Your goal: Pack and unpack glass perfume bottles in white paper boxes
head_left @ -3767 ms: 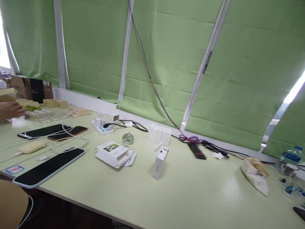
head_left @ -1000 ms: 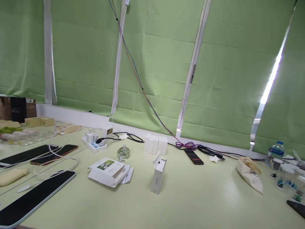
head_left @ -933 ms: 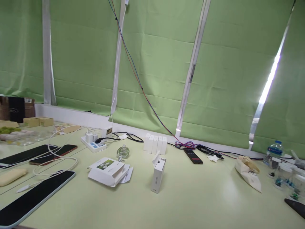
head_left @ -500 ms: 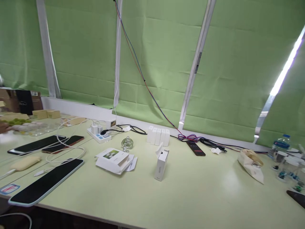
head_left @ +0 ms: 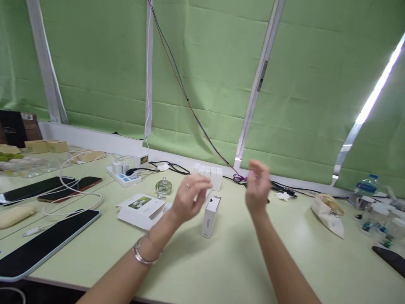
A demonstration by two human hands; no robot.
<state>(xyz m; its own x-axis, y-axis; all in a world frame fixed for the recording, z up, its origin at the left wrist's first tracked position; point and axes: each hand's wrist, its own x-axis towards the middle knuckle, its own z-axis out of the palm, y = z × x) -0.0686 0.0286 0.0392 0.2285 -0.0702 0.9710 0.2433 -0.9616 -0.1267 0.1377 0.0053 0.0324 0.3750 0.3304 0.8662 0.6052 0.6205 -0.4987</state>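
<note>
Two bare hands hover over the pale green table (head_left: 221, 261), and we hold nothing in either. Our left hand (head_left: 190, 197) has its fingers loosely curled and apart. Our right hand (head_left: 257, 188) is blurred, but its fingers look half-open and empty too. Between and just below them stands the small white cardboard carton (head_left: 210, 216). It is upright with its top flap open, so its mouth faces us, and our left fingertips are just beside that flap. The hands sit on either side of it, as if framing it.

Left of the carton lies a flattened white box with a flower picture (head_left: 141, 206). Beyond that is a round clear glass bottle (head_left: 163, 186). A row of plain white boxes (head_left: 212, 173) lines the far edge, out of the way, and a dark tablet with a pale blue rim (head_left: 47, 245) lies near left.
</note>
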